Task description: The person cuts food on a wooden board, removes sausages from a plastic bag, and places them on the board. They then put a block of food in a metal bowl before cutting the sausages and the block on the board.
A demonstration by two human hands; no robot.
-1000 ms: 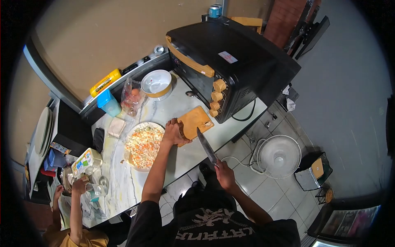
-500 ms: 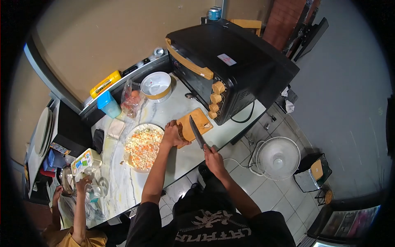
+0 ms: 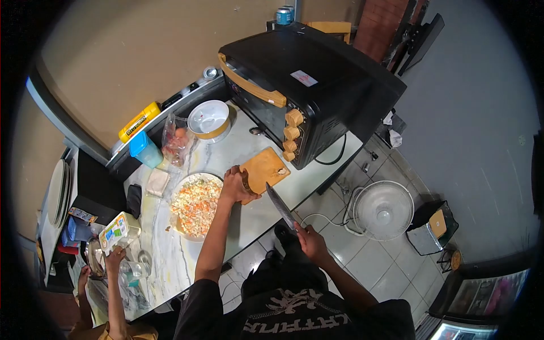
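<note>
My right hand [image 3: 313,243] grips the handle of a large kitchen knife [image 3: 279,203], its blade pointing up and left past the counter edge, the tip by the lower right side of a wooden cutting board [image 3: 263,167]. At the board's left side my left hand [image 3: 232,186] is curled around a dark brown piece [image 3: 246,181]; I cannot tell what kind of thing it is. A small pale scrap [image 3: 281,171] lies near the board's right corner. Just left of my left hand sits a wide bowl [image 3: 175,222] full of chopped orange, white and green pieces.
A black toaster oven [image 3: 323,79] stands behind the board. Along the wall are a round tin [image 3: 218,135], a plastic bag with eggs [image 3: 178,139] and a blue container [image 3: 146,150]. At the left, another person's hands [image 3: 115,258] are near a plastic tub [image 3: 120,231].
My right hand and the knife have moved down and to the right, away from the board. My left hand stays at the board's left side. The view has shifted slightly.
</note>
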